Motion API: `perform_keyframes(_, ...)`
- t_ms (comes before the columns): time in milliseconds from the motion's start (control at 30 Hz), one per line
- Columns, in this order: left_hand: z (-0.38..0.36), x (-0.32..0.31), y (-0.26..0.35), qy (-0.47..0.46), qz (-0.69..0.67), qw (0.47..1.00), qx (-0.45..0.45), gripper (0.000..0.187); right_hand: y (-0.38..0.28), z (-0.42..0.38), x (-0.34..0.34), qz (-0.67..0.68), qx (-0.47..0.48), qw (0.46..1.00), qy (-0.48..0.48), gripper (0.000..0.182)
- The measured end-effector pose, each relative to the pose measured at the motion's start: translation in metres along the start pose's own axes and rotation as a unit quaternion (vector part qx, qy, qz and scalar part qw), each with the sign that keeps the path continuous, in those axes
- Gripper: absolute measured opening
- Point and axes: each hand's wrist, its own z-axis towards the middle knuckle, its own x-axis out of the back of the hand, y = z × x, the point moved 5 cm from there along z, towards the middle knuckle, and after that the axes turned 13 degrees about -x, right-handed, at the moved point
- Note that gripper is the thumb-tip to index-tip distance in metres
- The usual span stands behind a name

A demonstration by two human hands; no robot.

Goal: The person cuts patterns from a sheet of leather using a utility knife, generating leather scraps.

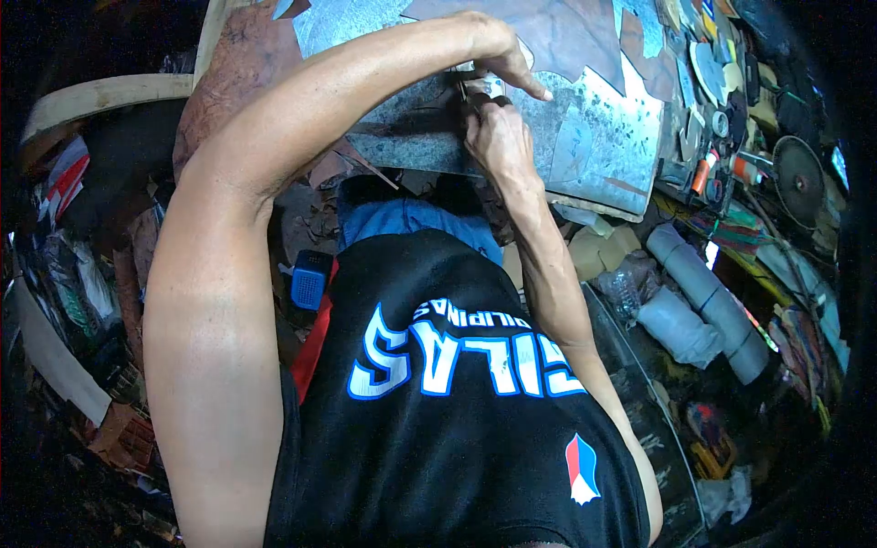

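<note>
My left arm bends across the top of the view, and my left hand [513, 66] hangs over the worktable's sheet-covered top [402, 151]. One of its digits points out to the right; the others are mostly hidden. Just below it, my right hand [501, 137] is closed, fingers curled at a small pale and metallic item [484, 88]. What that item is, I cannot make out. Brown leather pieces [557, 36] lie beyond my hands, and a larger reddish-brown hide [242, 78] covers the table's left part.
Tape rolls [720, 123], an orange-and-white bottle [747, 170] and a round dark disc [797, 178] crowd the right side. Below them lie grey rolls of material [708, 301]. A blue perforated box [311, 279] is beside my lap. A curved wooden strip [110, 96] juts out at left.
</note>
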Motion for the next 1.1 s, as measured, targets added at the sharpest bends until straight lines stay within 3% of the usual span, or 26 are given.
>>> perform_keyframes(67, -0.001, -0.003, 0.0, -0.005, -0.004, 1.0, 0.0, 0.097, 0.002, -0.01, 0.005, 0.019, -0.041, 0.999, -0.011, 0.028)
perform_keyframes(467, 0.005, -0.016, -0.007, 0.045, 0.0, 0.999, 0.006, 0.098, 0.008, -0.034, 0.015, 0.093, -0.024, 0.995, -0.015, 0.025)
perform_keyframes(567, -0.01, -0.011, 0.003, 0.006, -0.034, 0.998, -0.044, 0.096, 0.009, -0.036, 0.016, 0.108, -0.019, 0.994, -0.021, 0.026)
perform_keyframes(633, -0.043, -0.004, 0.019, 0.011, -0.024, 0.999, 0.034, 0.095, 0.01, -0.037, 0.016, 0.115, -0.022, 0.993, -0.028, 0.026)
perform_keyframes(767, -0.038, -0.009, 0.01, 0.019, -0.037, 0.998, 0.038, 0.092, 0.015, -0.038, 0.014, 0.115, -0.024, 0.992, -0.041, 0.028)
perform_keyframes(867, -0.028, -0.013, 0.002, 0.049, 0.029, 0.998, 0.037, 0.083, 0.018, -0.039, 0.013, 0.116, -0.03, 0.991, -0.054, 0.032)
perform_keyframes(933, -0.034, -0.012, 0.0, 0.11, 0.156, 0.981, 0.034, 0.061, 0.022, -0.039, 0.011, 0.12, -0.038, 0.99, -0.064, 0.035)
perform_keyframes(967, -0.041, -0.013, 0.001, 0.175, 0.176, 0.969, -0.01, 0.038, 0.024, -0.038, 0.009, 0.12, -0.034, 0.99, -0.063, 0.038)
perform_keyframes(1000, -0.044, -0.02, -0.001, 0.175, 0.175, 0.969, -0.008, 0.038, 0.026, -0.038, 0.007, 0.12, -0.031, 0.99, -0.062, 0.04)
perform_keyframes(1100, -0.054, -0.03, 0.0, 0.33, 0.229, 0.915, -0.027, 0.016, 0.029, -0.037, 0.005, 0.121, -0.032, 0.989, -0.073, 0.042)
